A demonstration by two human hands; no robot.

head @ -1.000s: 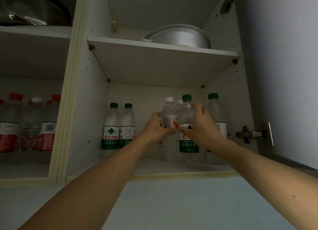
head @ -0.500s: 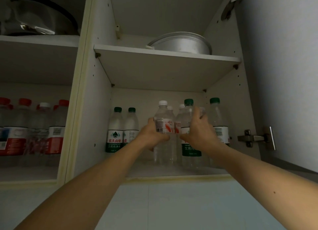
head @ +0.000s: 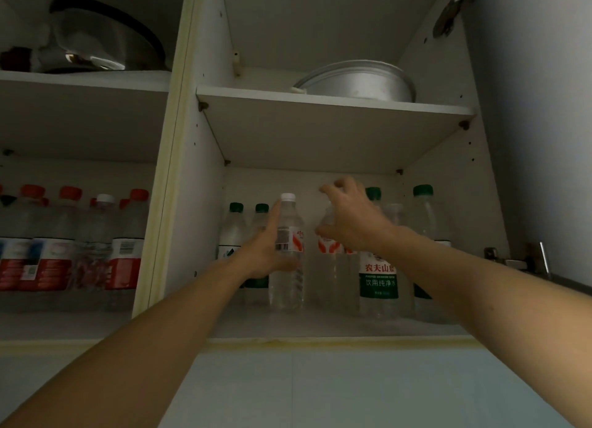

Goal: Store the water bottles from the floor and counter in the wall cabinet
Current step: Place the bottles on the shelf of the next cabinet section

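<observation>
Both hands are up inside the right bay of the wall cabinet [head: 179, 203], lower shelf.

Left hand [head: 262, 251]: wrapped around a white-cap bottle [head: 288, 254] at label height, thumb across the front low down, index finger stretched up along its left side. The bottle stands upright on the lower shelf [head: 320, 328], red-and-white label facing out.

Right hand [head: 352, 222]: fingers curled loosely over the top of a second bottle [head: 330, 251] just right of the first one. That bottle's cap is hidden by the hand; the neck and a red-and-white label show below the palm. Can't tell whether the fingers actually clamp the neck or only sit against it.

Other bottles in the same bay, all upright:
- two green-cap bottles [head: 236, 235] at the back left, partly behind the left hand
- a green-label bottle [head: 379, 277] just right of the right wrist, green cap above the hand
- another green-cap bottle [head: 424, 235] at the far right, by the side wall
- a clear bottle, cap unclear, between those last two

Left bay: row of red-cap bottles [head: 125, 251] with red labels, one white-capped bottle among them.

Upper shelves: metal pot [head: 358, 83] in the right bay, dark steel bowl [head: 105, 40] in the left bay. The open door [head: 544, 107] hangs at the right, with a hinge [head: 519, 261] by the right forearm.
</observation>
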